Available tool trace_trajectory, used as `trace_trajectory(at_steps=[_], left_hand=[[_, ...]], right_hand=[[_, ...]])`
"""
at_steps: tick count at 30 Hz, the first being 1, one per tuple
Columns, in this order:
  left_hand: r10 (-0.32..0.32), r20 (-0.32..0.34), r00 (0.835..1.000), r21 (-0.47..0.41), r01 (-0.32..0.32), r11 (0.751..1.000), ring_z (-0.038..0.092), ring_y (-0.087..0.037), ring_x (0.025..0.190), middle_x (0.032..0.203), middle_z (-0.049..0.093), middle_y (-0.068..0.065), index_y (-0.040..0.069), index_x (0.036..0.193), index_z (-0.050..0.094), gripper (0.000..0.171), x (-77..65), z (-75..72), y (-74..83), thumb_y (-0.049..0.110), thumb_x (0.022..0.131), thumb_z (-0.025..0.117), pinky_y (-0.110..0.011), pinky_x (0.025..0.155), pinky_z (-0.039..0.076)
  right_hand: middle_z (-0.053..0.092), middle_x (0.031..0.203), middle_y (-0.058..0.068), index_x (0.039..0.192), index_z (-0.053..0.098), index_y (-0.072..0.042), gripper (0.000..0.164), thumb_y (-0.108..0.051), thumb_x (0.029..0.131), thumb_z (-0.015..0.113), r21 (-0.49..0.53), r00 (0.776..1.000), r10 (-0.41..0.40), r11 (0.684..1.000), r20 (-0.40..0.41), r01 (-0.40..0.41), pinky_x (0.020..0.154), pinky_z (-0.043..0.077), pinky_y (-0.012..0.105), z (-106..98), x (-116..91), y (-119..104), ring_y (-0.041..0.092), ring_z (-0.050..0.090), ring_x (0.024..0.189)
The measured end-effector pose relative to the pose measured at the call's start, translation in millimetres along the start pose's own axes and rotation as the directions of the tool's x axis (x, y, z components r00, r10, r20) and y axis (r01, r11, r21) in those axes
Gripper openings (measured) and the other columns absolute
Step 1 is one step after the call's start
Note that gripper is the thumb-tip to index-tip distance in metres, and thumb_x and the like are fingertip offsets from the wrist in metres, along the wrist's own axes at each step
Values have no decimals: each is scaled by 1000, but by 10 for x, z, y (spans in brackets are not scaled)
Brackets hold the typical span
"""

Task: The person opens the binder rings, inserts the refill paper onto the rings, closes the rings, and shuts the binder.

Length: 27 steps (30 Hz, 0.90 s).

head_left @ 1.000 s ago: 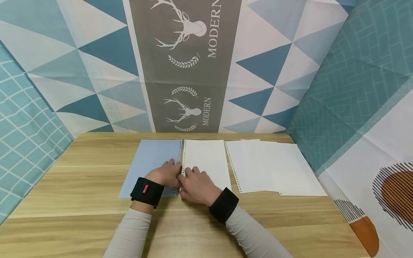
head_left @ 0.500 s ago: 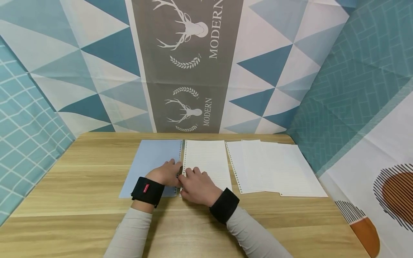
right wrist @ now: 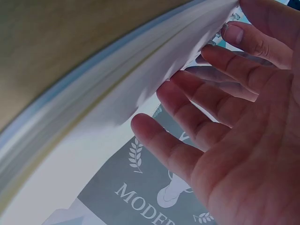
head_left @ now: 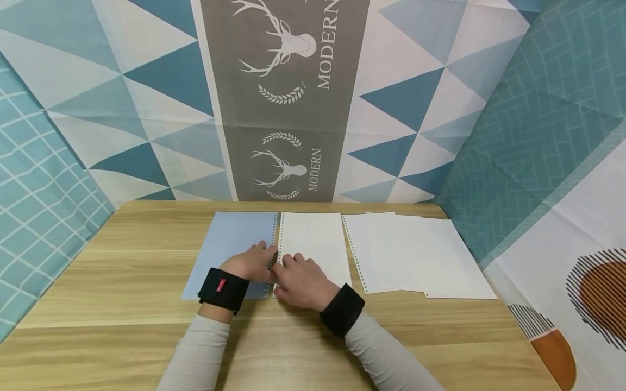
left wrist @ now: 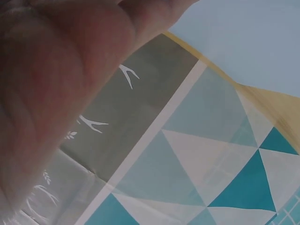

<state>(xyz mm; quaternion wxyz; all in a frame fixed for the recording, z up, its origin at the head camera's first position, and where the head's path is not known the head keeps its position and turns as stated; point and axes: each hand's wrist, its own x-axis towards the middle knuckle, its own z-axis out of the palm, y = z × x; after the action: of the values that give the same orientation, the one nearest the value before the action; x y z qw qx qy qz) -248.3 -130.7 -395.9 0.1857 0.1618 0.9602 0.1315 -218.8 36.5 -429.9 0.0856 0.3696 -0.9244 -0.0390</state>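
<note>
A loose-leaf notebook lies spread on the table, its pale blue cover [head_left: 235, 228] on the left and a stack of white lined pages [head_left: 315, 233] on the right. Between them runs the ring binding; clear rings [right wrist: 213, 43] show in the right wrist view. My left hand [head_left: 251, 264] lies over the cover's inner edge, fingers bent at the binding. From the other side my right hand [head_left: 304, 283] pinches at the rings, its other fingertips against the pages' edge. The two hands meet there and hide the binding's lower part.
To the right, several loose white punched sheets [head_left: 406, 252] overlap in a fan. The wooden table [head_left: 122, 282] ends at a patterned cloth [head_left: 283, 114] behind, with more cloth at both sides.
Both hands stay at the binding; the right hand's fingers shift very slightly. Cover, pages and loose sheets keep their places.
</note>
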Motion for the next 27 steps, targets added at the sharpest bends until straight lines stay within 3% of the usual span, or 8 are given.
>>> trace_trajectory(at_steps=[7,10,14,21,27], left_hand=[[29,-14,999,-15,-30,999,32,-52,148,158,33,-34,3,146,47,60,-15,-28,13,27,96,68,-65,112,38],[48,-46,998,-20,-49,999,29,-52,149,159,31,-35,2,147,45,56,-27,-50,36,25,99,63,-66,114,36],[64,-123,990,8,-63,998,27,-52,150,161,26,-35,1,152,40,57,-49,-82,86,25,104,56,-68,113,36],[112,-320,941,118,-78,990,29,-50,151,163,28,-30,4,154,39,60,-94,-140,195,35,106,53,-71,108,39],[126,-410,903,115,-85,990,24,-44,155,166,26,-24,7,158,34,65,-140,-190,289,45,107,46,-72,114,30]], right_hand=[[64,110,2,117,67,-20,30,-42,97,65,74,1000,0,997,13,-1,57,46,25,-9,16,71,16,58,85],[64,115,3,122,65,-18,33,-39,97,65,132,1000,22,991,5,-23,58,49,26,-50,14,121,17,60,89],[63,127,7,135,60,-16,42,-38,99,64,159,998,59,986,-29,-54,70,59,33,-158,-14,210,21,64,105],[56,146,16,147,52,-10,52,-36,103,60,199,987,124,975,-98,-103,90,59,46,-404,-94,429,33,60,128],[48,154,20,154,44,-8,59,-38,104,57,260,971,196,953,-135,-156,102,52,55,-583,-181,597,37,53,138]])
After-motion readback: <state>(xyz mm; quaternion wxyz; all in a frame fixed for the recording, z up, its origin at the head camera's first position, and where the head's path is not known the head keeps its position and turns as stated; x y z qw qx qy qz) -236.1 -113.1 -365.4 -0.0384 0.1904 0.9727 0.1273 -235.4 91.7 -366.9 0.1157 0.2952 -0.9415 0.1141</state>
